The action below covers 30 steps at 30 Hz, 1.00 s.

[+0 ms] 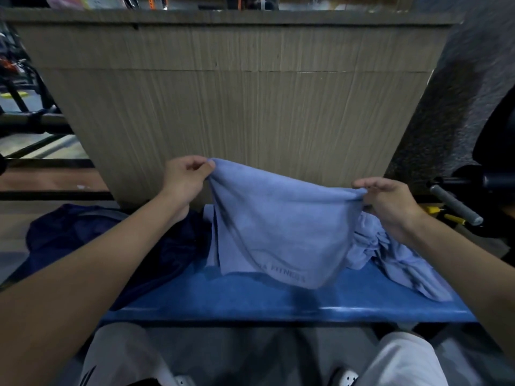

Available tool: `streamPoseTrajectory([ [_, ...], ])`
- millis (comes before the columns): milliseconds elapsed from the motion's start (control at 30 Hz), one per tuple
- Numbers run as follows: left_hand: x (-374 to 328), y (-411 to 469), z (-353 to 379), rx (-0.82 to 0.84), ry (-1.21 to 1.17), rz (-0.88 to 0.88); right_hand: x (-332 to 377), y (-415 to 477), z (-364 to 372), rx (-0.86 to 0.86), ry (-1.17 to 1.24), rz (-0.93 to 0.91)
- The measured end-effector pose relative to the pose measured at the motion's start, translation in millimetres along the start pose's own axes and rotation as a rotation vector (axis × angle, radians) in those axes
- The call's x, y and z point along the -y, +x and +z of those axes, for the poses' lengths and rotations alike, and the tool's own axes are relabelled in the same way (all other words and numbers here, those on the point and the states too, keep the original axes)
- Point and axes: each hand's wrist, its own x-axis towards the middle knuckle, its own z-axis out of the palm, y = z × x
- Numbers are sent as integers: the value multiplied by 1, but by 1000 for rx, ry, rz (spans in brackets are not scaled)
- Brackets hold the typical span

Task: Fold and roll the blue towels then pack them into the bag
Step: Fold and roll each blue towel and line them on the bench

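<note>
a tall pale wood-grain panel (250, 93) stands behind the long blue padded table (250, 299), which carries everything. on the table's left end lies the slumped dark navy fabric bag (83, 240); whether its mouth is open cannot be told. in the middle hangs the light blue terry towel with dark lettering (278, 218), held up by its top edge so that its lower hem sags onto the table. just to its right sits a crumpled heap of light blue towels (395, 254), touching the held one. the left grip (184, 176) pinches the towel's upper left corner between thumb and curled fingers, and the right grip (390, 201) pinches the upper right corner likewise; both are closed on cloth and hold nothing else. this looks like the start of the fold for this towel, with rolling and packing not yet done. to do it well, draw the corners apart until the top edge, which dips in the middle, is taut and level. then lay the towel flat on bare table clear of the heap, match corner to corner, and smooth the creases before rolling, or the roll will likely come out loose and lumpy for the bag.
</note>
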Motion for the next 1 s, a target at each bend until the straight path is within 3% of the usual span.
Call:
streamPoseTrajectory([
  [167,5,5,0,-22,-18,-2,-3,10,4,9,120,111],
  [333,13,12,-2,-30,-3,4,-12,15,9,57,-225,-63],
  [633,41,43,3,-41,97,-5,-21,46,25,114,-639,-202],
  [833,30,69,11,-63,184,122,-4,75,41,-78,-500,-247],
  [1000,6,73,4,-48,154,172,13,80,45,-126,-378,-328],
])
